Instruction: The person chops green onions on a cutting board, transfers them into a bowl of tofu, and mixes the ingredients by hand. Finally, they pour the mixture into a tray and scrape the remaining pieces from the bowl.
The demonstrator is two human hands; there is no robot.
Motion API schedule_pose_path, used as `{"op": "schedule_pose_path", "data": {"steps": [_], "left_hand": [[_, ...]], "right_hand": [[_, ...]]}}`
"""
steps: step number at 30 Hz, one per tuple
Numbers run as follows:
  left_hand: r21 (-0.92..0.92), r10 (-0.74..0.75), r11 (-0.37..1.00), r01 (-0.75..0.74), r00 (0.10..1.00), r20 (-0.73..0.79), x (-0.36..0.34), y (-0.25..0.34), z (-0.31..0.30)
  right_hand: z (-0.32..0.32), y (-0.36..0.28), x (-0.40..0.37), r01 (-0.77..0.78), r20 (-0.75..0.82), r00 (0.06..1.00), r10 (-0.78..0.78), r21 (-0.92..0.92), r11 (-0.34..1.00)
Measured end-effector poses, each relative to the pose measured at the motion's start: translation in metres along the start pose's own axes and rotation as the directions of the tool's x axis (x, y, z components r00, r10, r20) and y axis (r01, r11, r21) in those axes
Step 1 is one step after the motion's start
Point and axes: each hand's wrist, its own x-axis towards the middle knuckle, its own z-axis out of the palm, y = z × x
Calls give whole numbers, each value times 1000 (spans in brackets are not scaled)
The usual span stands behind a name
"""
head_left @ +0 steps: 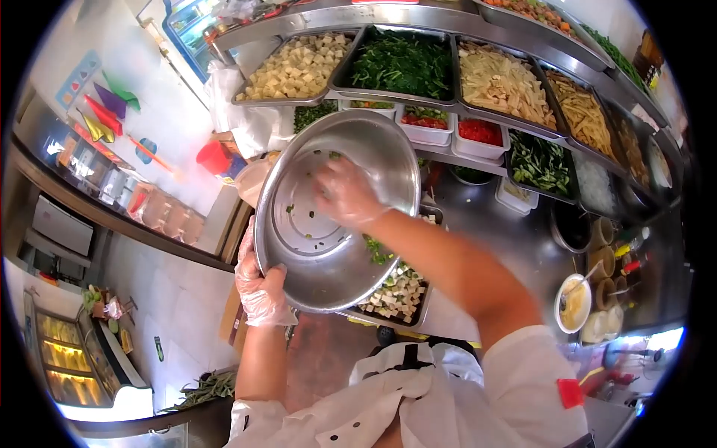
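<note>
Clamped tilted steel bowl [302,250] by near-left rim with gloved left hand [261,295], above tofu tray [397,296]; pressed right hand [345,194] inside, fingers spread, holding nothing. Risked a slip: slick glove, one-handed hold.

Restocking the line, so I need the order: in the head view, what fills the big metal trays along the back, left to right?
Tray of pale cubes → tray of chopped dark greens → tray of pale sliced strips → tray of tan stick-cut pieces.
</note>
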Motion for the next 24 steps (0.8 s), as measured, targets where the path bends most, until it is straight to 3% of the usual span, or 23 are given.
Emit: {"op": "schedule_pose_path", "data": {"steps": [1,4,6,8,10,11,12,14,15,17,18,19,20,21,22,23,24], "left_hand": [[3,10,1000,-10,1000,10,-1,-2,5],[-8,26,1000,-26,1000,11,1,3,21],[-54,4,999,-3,1000,21,9,-1,8],[-26,-21,999,22,999,34,13,4,0],[41,-39,998,38,999,9,8,4,0],[54,-24,998,23,1000,13,6,2,3],[61,3,998,-4,1000,16,6,1,8],[60,6,998,-9,999,50,4,8,18],[46,-4,999,2,999,42,4,12,21],[92,39,995,-45,997,71,8,13,13],[88,55,994,-61,996,67,9,11,6],[88,67,993,-74,995,74,11,7,1],[92,70,993,-77,994,81,9,3,-2],[23,10,1000,-11,999,40,6,3,1],[65,-7,998,4,999,49,0,7,3],[102,-9,995,3,998,61,-1,12,8],[135,-8,991,-2,997,78,0,16,11]], "right_hand": [[4,-14,14,-55,-162,983,81,156,986],[19,-33,-20,252,-29,968,-251,147,957],[34,5,-89,385,405,843,-354,6,923],[37,60,-112,130,460,887,-33,-182,975],[-21,35,-53,112,520,854,24,-227,967],[-26,24,-22,178,192,969,-153,-117,977],[-11,16,-11,45,72,996,-52,93,995],[16,14,1,-131,-100,973,210,512,849],[15,30,-21,11,68,997,-19,121,993],[5,28,-93,39,425,905,16,-120,992],[10,37,-125,250,248,945,-211,-134,959],[-6,27,-110,68,398,918,-4,-148,987],[-22,18,-90,-117,534,821,201,-186,976],[-5,34,-75,-41,208,977,52,-58,998],[-17,31,-35,83,-36,995,-88,-110,990],[-33,25,1,91,-167,982,-92,-9,996],[-35,30,0,67,-130,989,-73,-50,996]]}}
